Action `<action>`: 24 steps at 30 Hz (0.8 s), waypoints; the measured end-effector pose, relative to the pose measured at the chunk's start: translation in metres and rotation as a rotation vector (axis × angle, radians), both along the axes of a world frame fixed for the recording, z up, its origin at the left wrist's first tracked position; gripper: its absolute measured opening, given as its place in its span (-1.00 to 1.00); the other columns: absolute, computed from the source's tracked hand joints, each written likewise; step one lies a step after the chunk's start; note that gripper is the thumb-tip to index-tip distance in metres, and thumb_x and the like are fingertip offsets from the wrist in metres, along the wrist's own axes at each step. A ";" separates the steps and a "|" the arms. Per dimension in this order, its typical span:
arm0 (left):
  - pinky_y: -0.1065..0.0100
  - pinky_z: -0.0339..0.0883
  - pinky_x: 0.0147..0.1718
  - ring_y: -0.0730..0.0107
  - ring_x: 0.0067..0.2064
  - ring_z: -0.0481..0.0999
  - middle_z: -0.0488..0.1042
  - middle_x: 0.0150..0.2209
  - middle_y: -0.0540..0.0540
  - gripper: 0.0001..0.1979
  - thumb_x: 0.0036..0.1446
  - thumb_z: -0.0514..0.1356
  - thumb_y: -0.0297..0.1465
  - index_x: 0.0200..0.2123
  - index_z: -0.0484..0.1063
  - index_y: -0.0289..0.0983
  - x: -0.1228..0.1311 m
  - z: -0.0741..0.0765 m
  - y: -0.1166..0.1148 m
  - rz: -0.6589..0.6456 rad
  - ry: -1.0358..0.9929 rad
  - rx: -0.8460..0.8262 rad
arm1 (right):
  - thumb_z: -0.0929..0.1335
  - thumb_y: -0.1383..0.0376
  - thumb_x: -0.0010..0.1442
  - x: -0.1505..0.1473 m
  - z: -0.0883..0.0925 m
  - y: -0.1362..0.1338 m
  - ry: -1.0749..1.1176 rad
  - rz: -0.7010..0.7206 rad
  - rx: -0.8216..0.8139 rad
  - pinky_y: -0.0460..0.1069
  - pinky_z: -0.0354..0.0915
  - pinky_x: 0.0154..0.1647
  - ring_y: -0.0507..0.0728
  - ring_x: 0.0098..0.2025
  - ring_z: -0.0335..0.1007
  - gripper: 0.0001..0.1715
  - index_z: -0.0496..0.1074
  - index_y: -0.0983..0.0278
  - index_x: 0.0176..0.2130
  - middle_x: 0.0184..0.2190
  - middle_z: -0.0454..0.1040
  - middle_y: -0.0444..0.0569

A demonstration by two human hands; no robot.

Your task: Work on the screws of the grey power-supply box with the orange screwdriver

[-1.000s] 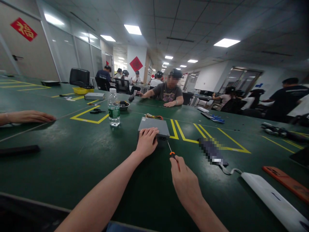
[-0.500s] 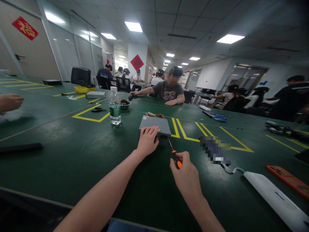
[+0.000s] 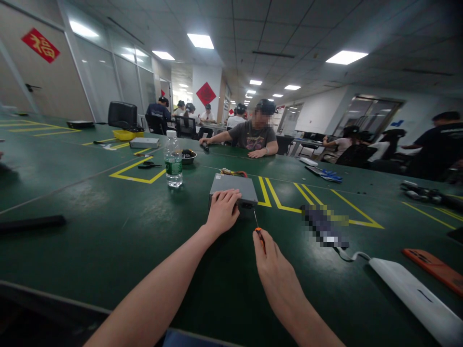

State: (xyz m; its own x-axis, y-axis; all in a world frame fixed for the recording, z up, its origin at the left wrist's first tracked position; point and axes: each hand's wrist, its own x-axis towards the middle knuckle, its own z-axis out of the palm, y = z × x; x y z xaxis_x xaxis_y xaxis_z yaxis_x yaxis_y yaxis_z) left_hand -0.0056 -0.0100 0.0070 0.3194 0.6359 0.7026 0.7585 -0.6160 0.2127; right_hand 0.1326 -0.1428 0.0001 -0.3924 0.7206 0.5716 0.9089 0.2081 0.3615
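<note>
A grey metal computer power supply lies on the green table, a bundle of coloured cables coming out at its far side. My left hand holds it, fingers over the top and thumb at the near face beside the black socket. In my right hand is an orange and black screwdriver, gripped by the handle. Its thin shaft points up at the near right corner of the power supply. Whether the tip sits in a screw is too small to tell.
Left of the power supply stands a water bottle, with a metal bowl behind it. To the right lie a blurred-out phone, a white power bank and an orange phone. A co-worker sits opposite.
My right hand has turned around the screwdriver handle and its fingers now cover more of it. The left hand and power supply stay as they were. Another person's hand at far left has mostly withdrawn.
</note>
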 end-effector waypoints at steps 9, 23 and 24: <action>0.16 0.00 0.08 0.30 0.10 0.24 0.35 0.05 0.00 -0.67 0.05 0.06 -0.49 -0.08 0.28 -0.15 0.001 -0.001 0.001 0.007 0.002 0.014 | 0.21 0.41 0.19 0.005 0.012 0.010 0.092 0.051 0.194 -0.13 0.23 -0.51 -0.01 -0.51 0.34 -0.79 0.42 0.33 -0.27 -0.32 0.45 0.05; 0.16 0.00 0.08 0.28 0.10 0.24 0.35 0.06 -0.01 -0.68 0.06 0.07 -0.48 -0.08 0.29 -0.15 0.000 0.000 0.000 0.007 -0.006 0.016 | 0.19 0.50 0.12 0.015 0.001 0.004 0.007 0.315 0.045 -0.03 0.36 -0.29 0.13 -0.21 0.39 -0.65 0.34 0.36 -0.09 -0.08 0.32 0.26; 0.16 0.00 0.08 0.28 0.10 0.24 0.35 0.05 -0.01 -0.69 0.06 0.07 -0.47 -0.08 0.29 -0.15 0.000 0.000 0.000 0.008 -0.007 0.016 | 0.18 0.52 0.12 0.017 0.003 0.004 -0.029 0.336 0.069 -0.03 0.35 -0.29 0.12 -0.22 0.39 -0.64 0.33 0.37 -0.08 -0.09 0.33 0.27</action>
State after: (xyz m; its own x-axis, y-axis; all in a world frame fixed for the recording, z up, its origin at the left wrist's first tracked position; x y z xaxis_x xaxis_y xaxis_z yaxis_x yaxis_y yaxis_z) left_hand -0.0053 -0.0096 0.0066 0.3096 0.6270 0.7149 0.7618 -0.6135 0.2081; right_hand 0.1495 -0.1389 0.0026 -0.6180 0.5085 0.5996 0.7829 0.4681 0.4099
